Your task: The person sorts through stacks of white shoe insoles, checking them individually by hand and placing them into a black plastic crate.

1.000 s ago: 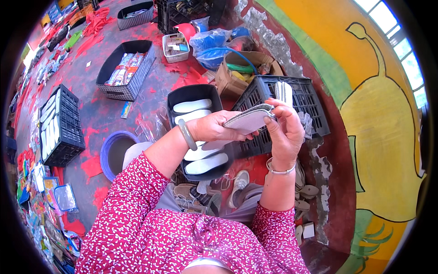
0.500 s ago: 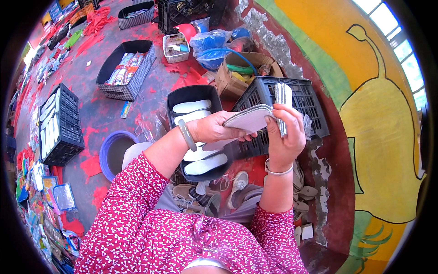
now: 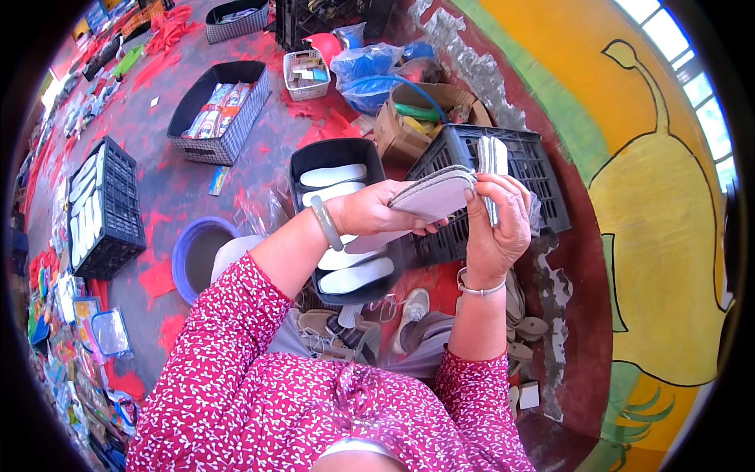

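Observation:
My left hand (image 3: pixel 370 211) is closed around a small stack of pale insoles (image 3: pixel 436 195), their rounded ends pointing right. At that end my right hand (image 3: pixel 502 216) pinches the stack's edge between thumb and fingers. Beneath my left forearm and hand, a black fabric bin (image 3: pixel 296 169) holds a row of white insoles (image 3: pixel 334 175); the middle ones are partly covered. More pale striped insoles (image 3: pixel 493 155) stick up just behind my right fingers, on or over a dark plastic crate (image 3: pixel 550 185).
At left stands a black crate (image 3: pixel 126 212) of white insoles, with a purple-rimmed bucket (image 3: pixel 182 263) nearer. Farther off are a checked bin (image 3: pixel 228 141) of packets, a small white basket (image 3: pixel 307 90) and a cardboard box (image 3: pixel 389 134). A painted wall (image 3: pixel 653 259) rises at right.
The stack and both hands have shifted very slightly right. My right thumb has moved up a little along the stack's end. The grip looks the same.

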Motion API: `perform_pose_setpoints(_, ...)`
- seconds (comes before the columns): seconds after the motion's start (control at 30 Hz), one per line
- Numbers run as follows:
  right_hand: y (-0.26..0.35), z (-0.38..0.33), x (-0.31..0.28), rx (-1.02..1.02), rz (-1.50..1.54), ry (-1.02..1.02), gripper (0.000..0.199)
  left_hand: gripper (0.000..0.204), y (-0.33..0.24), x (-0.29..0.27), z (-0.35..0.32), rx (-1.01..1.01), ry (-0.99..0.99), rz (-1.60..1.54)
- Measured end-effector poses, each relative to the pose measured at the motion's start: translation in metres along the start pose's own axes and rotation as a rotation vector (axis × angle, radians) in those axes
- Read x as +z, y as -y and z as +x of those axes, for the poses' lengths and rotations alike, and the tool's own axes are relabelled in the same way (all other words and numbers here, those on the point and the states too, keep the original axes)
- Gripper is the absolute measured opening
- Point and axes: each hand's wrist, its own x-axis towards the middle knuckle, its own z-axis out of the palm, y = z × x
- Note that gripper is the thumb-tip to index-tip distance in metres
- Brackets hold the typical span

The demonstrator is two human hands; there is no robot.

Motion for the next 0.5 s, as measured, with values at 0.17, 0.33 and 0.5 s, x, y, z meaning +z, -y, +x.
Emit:
perform_pose_setpoints(0.17, 0.0027, 0.0008, -0.0019, -0.065, -0.106, 0.008, 0.019, 0.038, -0.0005, 0.0062, 0.0008, -0.004, -0.029, -0.041)
perform_pose_setpoints(0.33, 0.0021, 0.0007, -0.0004, -0.074, -0.124, -0.007, 0.019, 0.038, 0.0002, 0.0031, 0.0014, -0.071, -0.018, 0.000)
perform_pose_setpoints(0.5, 0.0012, -0.0010, 0.0013, -0.002, -0.089, 0.000, 0.019, 0.038, 0.0011, 0.0026, 0.0004, -0.068, -0.032, 0.046)
